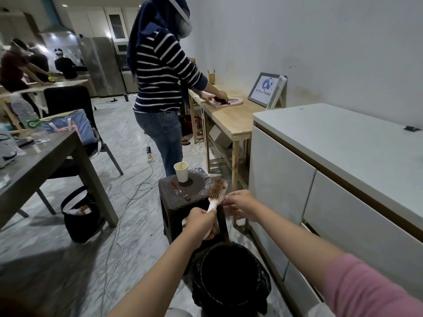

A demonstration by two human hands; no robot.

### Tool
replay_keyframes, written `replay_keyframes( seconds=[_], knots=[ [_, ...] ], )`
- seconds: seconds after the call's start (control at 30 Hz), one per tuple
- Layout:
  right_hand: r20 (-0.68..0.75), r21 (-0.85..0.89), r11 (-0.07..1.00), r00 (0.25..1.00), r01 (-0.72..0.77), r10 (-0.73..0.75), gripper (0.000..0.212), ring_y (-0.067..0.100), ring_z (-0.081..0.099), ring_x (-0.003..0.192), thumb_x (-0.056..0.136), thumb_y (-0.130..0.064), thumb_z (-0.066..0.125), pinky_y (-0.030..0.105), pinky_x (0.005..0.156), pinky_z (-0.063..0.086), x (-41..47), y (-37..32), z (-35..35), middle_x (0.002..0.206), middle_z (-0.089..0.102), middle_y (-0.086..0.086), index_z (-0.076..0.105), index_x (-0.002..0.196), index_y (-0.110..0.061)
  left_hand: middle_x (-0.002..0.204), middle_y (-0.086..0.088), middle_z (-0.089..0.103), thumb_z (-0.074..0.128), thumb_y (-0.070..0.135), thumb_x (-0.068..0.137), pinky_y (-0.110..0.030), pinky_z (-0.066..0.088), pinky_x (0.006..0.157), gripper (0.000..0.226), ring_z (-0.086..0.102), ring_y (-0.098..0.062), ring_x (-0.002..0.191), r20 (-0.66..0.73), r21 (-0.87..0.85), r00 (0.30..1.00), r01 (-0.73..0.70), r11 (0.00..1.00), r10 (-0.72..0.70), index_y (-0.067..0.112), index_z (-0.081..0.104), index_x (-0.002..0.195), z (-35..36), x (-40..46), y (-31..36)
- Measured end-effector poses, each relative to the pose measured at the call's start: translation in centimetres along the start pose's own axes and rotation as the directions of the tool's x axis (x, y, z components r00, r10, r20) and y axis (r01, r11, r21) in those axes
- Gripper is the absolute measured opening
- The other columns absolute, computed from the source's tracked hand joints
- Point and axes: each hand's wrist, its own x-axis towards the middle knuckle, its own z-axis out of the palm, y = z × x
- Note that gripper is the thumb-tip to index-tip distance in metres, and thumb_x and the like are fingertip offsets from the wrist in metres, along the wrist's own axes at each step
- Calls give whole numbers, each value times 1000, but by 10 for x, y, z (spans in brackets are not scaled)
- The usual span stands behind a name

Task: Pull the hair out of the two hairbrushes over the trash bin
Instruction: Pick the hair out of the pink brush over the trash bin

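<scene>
Far left there's a grey desk with a water bottle on it, and a black bag sits on the floor beside its leg. Moving in, the dark wicker stool carries a paper cup and a thin red-handled tool, which I can't make out well.

The left hand has its grip wrapped round the white handle of the hairbrush, head tilted up and away, brownish hair packed into the bristles. The right hand is at the brush's right edge, fingertips bunched in what looks like a pinch on some hair, though it's too small to be sure. I only see one brush here.

The trash bin, black-lined, sits lower and nearer to the camera, so the brush head looks to be over the stool edge rather than the bin. My worry: pulled hair drops on the stool or floor. A hard tug could also knock the cup.

To the right is a white cabinet.
</scene>
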Motion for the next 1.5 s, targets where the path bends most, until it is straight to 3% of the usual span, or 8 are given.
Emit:
replay_keyframes(
  seconds=[0.2, 0.53, 0.7, 0.87, 1.1, 1.27, 1.33, 1.5],
  knots=[
    [-176, -39, 987, 971, 156, -161, 19, 13, 52, 55, 94, -7, 55, 21, 54, 53, 2, 4, -5, 67, 58, 8, 68, 84, 0, 64, -11, 52, 52, 22, 97, -18, 37, 37, 28, 44, -18, 43, -51, -62, 999, 2, 998, -5, 6, 51, 74, -2, -4, -1],
    [-191, -116, 921, 902, 371, -387, 21, 16, 58, 61, 91, -7, 59, 28, 69, 54, -12, 1, -11, 66, 62, 7, 70, 74, -11, 66, -9, 48, 49, 12, 96, -20, 31, 41, 21, 39, -15, 48, -138, -385, 976, 105, 917, -170, 4, 46, 77, -2, 0, 9],
    [-287, 129, 917, 899, 378, -330, 19, 11, 58, 62, 92, -7, 57, 18, 63, 55, -28, -4, -33, 71, 64, 5, 69, 78, -10, 63, -10, 46, 47, 11, 97, -25, 33, 46, 24, 37, -17, 48, -262, -411, 938, 106, 906, -229, 6, 44, 73, -28, 12, -6],
    [-301, 122, 943, 917, 309, -262, 14, 11, 60, 64, 91, -3, 58, 16, 61, 56, -28, 6, -42, 76, 65, 7, 69, 98, 4, 69, -14, 52, 50, 14, 94, -24, 38, 44, 15, 44, -20, 48, -312, -266, 931, 104, 958, -188, 0, 51, 93, -31, 16, -22],
    [-256, -274, 960, 958, 61, -134, 14, 23, 69, 65, 87, 3, 58, 30, 67, 59, -7, 23, -25, 91, 68, 14, 69, 85, -5, 64, -15, 54, 51, 22, 96, -27, 44, 48, 30, 50, -25, 50, -224, -71, 974, 25, 997, -40, -5, 55, 85, -16, 10, -18],
    [-92, -726, 685, 996, -67, 0, 31, 25, 72, 73, 81, -13, 66, 38, 67, 57, -6, 14, -11, 100, 71, 19, 62, 110, -3, 63, -15, 52, 50, 23, 97, -26, 42, 46, 34, 49, -24, 49, -133, 22, 991, -22, 999, 25, 2, 49, 70, -7, 1, -12],
    [-62, -830, 552, 997, -73, 38, 25, 29, 72, 78, 80, -10, 57, 39, 68, 59, -4, 7, -8, 99, 69, 18, 59, 105, -3, 63, -15, 53, 50, 23, 97, -26, 43, 47, 37, 50, -23, 48, -114, 38, 993, -38, 999, 42, 2, 50, 66, -5, -2, -8],
    [-189, -881, 470, 947, -48, -259, 9, 27, 61, 75, 80, 1, 54, 32, 61, 49, 4, -2, -11, 81, 59, 9, 57, 77, -6, 61, -12, 52, 50, 23, 97, -25, 42, 46, 36, 49, -20, 47, -68, 41, 996, -46, 998, 48, 2, 53, 68, -2, -10, -1]
  ],
)
